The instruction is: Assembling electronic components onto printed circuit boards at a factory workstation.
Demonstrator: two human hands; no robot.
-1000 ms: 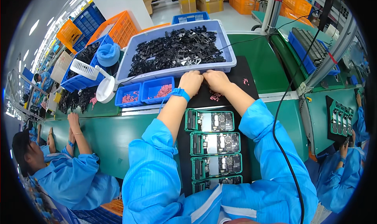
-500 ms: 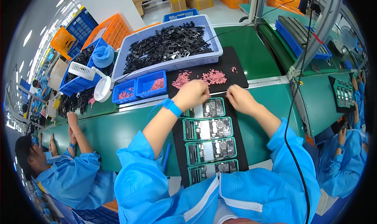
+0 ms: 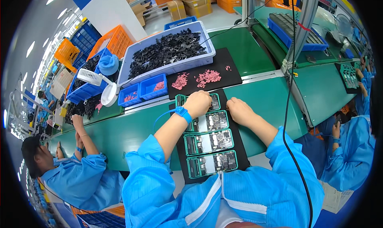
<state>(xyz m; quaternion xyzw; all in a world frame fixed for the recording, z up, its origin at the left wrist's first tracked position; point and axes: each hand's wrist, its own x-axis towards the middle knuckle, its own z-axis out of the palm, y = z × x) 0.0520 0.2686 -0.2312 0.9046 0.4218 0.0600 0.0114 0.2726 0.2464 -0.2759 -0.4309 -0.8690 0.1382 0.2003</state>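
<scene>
A black mat (image 3: 182,154) carries a column of several green-framed phone assemblies with exposed circuit boards; the nearest phone assembly (image 3: 213,164) lies close to my jacket. My left hand (image 3: 198,104), with a blue strap (image 3: 183,113) on its wrist, is over the farthest phone assembly (image 3: 215,102) and covers its middle. Its fingers are bent together, and whatever is in them is hidden. Right of that assembly, at the mat's edge, my right hand (image 3: 239,110) has thumb and fingertips pinched together. Anything between them is too small to see.
Pink small parts (image 3: 208,78) lie in heaps on a dark mat (image 3: 229,78) beyond my hands. Blue bins (image 3: 154,95) and a large tub of black parts (image 3: 209,57) stand to the left. A black cable (image 3: 288,120) hangs at the right. Co-workers (image 3: 76,180) sit on both sides.
The view has shifted a little. My left hand has come down over the farthest phone assembly, and my right hand has moved nearer to me, beside that assembly's right end.
</scene>
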